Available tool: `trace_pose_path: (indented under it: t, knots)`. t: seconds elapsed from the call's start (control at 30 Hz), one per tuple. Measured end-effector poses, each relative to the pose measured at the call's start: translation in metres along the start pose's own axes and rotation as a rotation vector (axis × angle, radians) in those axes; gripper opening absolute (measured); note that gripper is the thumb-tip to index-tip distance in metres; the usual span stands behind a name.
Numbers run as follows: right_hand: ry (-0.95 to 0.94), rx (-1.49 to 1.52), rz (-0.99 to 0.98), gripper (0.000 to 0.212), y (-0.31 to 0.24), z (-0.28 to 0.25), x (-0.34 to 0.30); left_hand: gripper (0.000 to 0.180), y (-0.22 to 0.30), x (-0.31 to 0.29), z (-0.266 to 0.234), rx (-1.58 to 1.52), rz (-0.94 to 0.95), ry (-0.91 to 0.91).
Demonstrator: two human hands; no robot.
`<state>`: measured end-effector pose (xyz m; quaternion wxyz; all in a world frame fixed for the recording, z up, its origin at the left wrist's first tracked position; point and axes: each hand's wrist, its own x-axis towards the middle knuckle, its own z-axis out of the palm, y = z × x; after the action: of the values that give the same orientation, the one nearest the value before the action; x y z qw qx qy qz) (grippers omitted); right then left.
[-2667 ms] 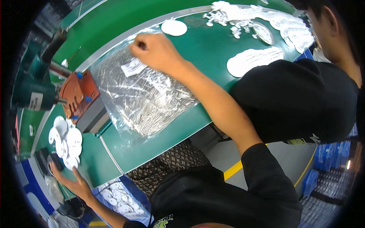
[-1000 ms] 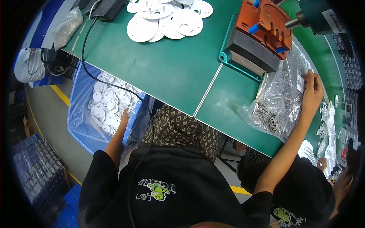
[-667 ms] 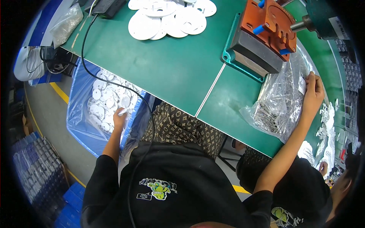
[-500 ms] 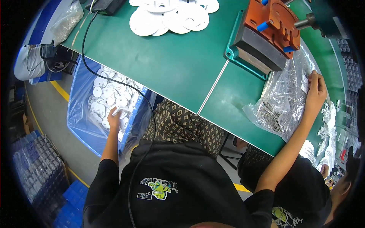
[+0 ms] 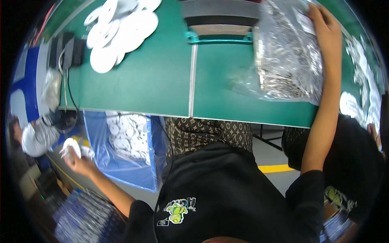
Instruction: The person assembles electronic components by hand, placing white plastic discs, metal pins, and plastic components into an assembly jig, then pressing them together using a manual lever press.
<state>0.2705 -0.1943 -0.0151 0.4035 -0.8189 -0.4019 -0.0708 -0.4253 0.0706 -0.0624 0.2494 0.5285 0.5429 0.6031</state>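
Lifted out of the blue bin (image 5: 121, 162), left hand (image 5: 79, 160) now grips white discs (image 5: 71, 146) at lower left; right hand (image 5: 324, 28) rests flat, fingers extended, on the parts bag (image 5: 283, 60) on the desk (image 5: 162, 81), upper right; discs not yet placed on desk.

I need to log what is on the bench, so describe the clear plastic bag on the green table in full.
The clear plastic bag lies flat on the right part of the green table, crinkled and glossy, packed with many small silvery metal parts too fine to tell apart. A small white label shows near its top right corner. Its upper left edge lies beside the grey fixture. The right hand rests on its right side, forearm running along that edge.
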Motion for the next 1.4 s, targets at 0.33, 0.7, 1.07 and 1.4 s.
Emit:
trace_pose_path:
  t: [0.33, 0.7, 1.07, 1.4]
  knots:
    - [0.063, 0.065, 0.057, 0.026, -0.028, 0.012, -0.007, 0.027, 0.195, -0.054, 0.243, 0.292, 0.805, -0.436]
    - [0.201, 0.232, -0.112, 0.022, -0.052, 0.011, -0.019, 0.034, 0.196, -0.063, 0.351, 0.639, 1.048, -1.068]
    - [0.118, 0.054, -0.027, 0.029, -0.04, 0.026, -0.011, 0.035, 0.213, -0.055, 0.348, 0.595, 0.936, -1.089]
    - [0.136, 0.183, -0.05, 0.022, -0.051, 0.019, -0.014, 0.031, 0.194, -0.044, 0.332, 0.428, 0.923, -1.061]
